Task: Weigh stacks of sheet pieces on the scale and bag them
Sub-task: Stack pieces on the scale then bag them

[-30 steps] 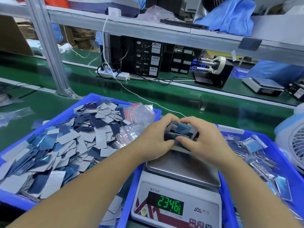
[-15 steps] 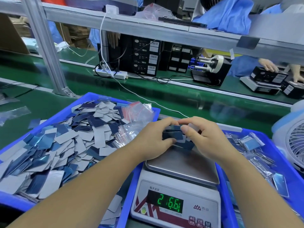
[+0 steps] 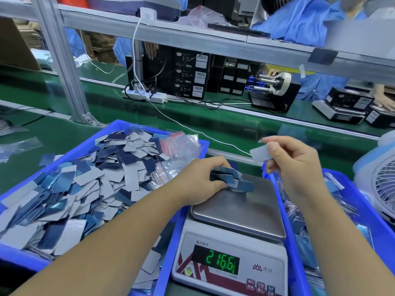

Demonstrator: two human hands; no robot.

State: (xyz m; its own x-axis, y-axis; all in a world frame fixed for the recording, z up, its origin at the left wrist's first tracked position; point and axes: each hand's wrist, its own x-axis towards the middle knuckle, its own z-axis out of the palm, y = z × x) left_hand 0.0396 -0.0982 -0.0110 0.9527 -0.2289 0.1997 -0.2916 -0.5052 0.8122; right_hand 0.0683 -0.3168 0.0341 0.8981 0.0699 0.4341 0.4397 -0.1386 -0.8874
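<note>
A white scale (image 3: 229,251) with a steel pan (image 3: 252,208) stands in front of me, its green display (image 3: 215,262) reading 216.6. My left hand (image 3: 201,182) grips a stack of blue and grey sheet pieces (image 3: 233,180) resting on the pan's far left corner. My right hand (image 3: 292,165) is raised above the pan's far right, pinching a single grey sheet piece (image 3: 259,154). Loose sheet pieces (image 3: 81,189) fill the blue tray (image 3: 119,127) at left. Clear zip bags (image 3: 179,150) with red strips lie at that tray's far right corner.
A second blue tray (image 3: 367,212) at right holds bagged pieces. A white fan (image 3: 382,189) stands at the right edge. Beyond lie a green conveyor belt (image 3: 235,129), a power strip (image 3: 145,95), black boxes (image 3: 188,73), a label dispenser (image 3: 275,90) and another person's scale (image 3: 339,110).
My right hand has lifted off the stack and moved up and right with one grey piece. The display fell from 234.6 to 216.6. My left hand stays on the stack.
</note>
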